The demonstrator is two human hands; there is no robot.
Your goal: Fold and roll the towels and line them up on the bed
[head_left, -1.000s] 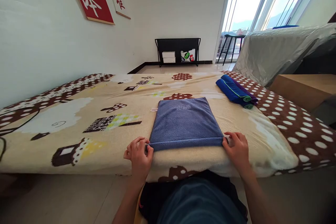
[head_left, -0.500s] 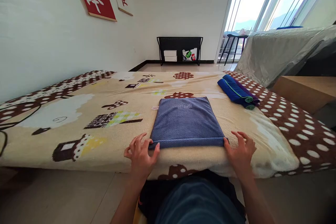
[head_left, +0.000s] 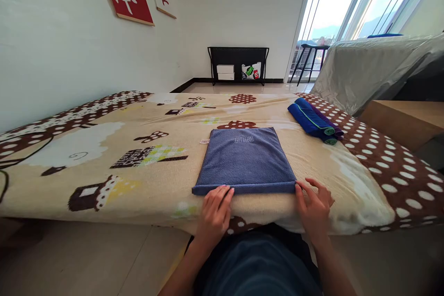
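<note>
Item under the hands: a folded blue towel [head_left: 244,159], lying flat and square on the patterned blanket [head_left: 104,157]. Its near edge runs close to the bed's front edge, which in my judgement keeps it within easy reach of the person standing there.

Left hand [head_left: 215,212]: fingers extended and close together, tips resting on the towel's near edge, left of that edge's middle. It holds nothing; the flat posture suits pressing the edge down.

Right hand [head_left: 314,206]: fingers loosely spread, tips touching the towel's near right corner. No grip is evident; the position suits steadying or squaring that corner.

Two rolled towels [head_left: 314,122] lie beyond the towel, to its far right and well apart from it.

Not determinable:
- Both palms face down, so contact beneath them is unseen.
- The towel's layers cannot be counted from above.
- The lettering near the towel's far edge is too small to read, as is the small tag [head_left: 204,141] at its far left corner.
- Dark clothing [head_left: 256,263] on the near side of the towel cuts off the bed's front.
</note>
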